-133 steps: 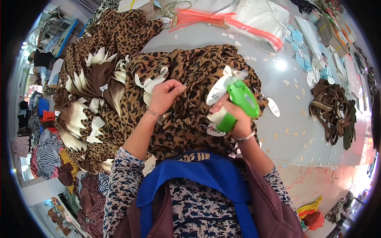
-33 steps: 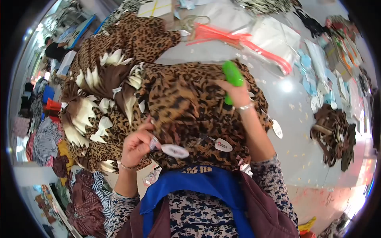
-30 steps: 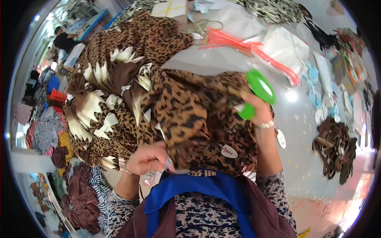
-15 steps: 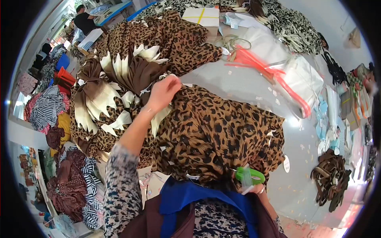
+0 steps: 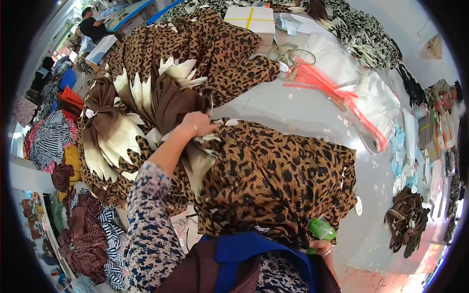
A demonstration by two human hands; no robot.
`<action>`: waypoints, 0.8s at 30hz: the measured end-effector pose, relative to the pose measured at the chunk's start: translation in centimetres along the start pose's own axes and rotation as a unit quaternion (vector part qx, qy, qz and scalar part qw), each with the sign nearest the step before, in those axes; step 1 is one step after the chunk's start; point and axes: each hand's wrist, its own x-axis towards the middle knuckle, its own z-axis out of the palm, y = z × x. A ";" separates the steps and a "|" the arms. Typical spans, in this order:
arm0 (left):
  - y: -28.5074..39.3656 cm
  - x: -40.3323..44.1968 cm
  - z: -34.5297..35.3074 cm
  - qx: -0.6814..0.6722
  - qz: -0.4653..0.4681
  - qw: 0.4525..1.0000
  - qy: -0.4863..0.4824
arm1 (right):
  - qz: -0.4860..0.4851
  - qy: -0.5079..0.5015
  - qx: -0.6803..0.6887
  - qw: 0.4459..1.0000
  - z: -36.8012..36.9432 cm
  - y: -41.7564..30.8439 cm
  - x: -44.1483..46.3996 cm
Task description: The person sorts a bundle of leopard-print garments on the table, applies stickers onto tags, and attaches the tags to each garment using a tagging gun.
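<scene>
A leopard-print garment [image 5: 273, 171] lies spread on the table in front of me, with a white oval tag [image 5: 359, 205] at its right edge. At its upper left corner my left hand [image 5: 198, 124] is closed on brown-and-cream fabric [image 5: 198, 163], which hangs below the fingers. Near the garment's lower right corner, my right hand [image 5: 322, 245] grips a green tagging gun [image 5: 321, 228], partly hidden by the hand and blurred. More brown-and-cream gathered cloth [image 5: 110, 132] lies to the left of my left hand.
Leopard-print fabric [image 5: 171, 46] is heaped at the back left. A white box with yellow strap [image 5: 249, 18], clear plastic bags [image 5: 376, 97] and a red strip [image 5: 320, 78] lie behind. Brown straps [image 5: 406, 217] sit on the right. A person [image 5: 93, 27] is at the far left.
My left hand has come down onto the cloth at the garment's upper left corner. The right hand with the tagging gun has shifted right and slightly down. The view has moved slightly.
</scene>
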 end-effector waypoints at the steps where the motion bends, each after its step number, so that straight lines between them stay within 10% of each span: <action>1: 0.0 -2.0 -0.4 0.002 0.010 1.000 0.003 | -0.003 0.003 0.003 1.000 0.1 0.0 0.4; 11: -4.5 4.0 3.0 -0.139 0.056 0.980 0.132 | -0.019 0.031 0.009 0.999 1.2 0.0 2.0; 14: -4.0 5.5 3.0 -0.135 -0.104 0.966 0.194 | -0.020 0.041 0.013 0.999 1.5 0.3 2.0; 18: -4.8 6.7 4.1 0.153 -0.075 0.962 0.211 | -0.019 0.052 0.017 0.998 1.7 0.6 1.9; 24: -5.8 8.9 2.8 0.147 -0.123 0.980 0.061 | -0.021 0.058 0.022 0.998 2.0 1.4 1.7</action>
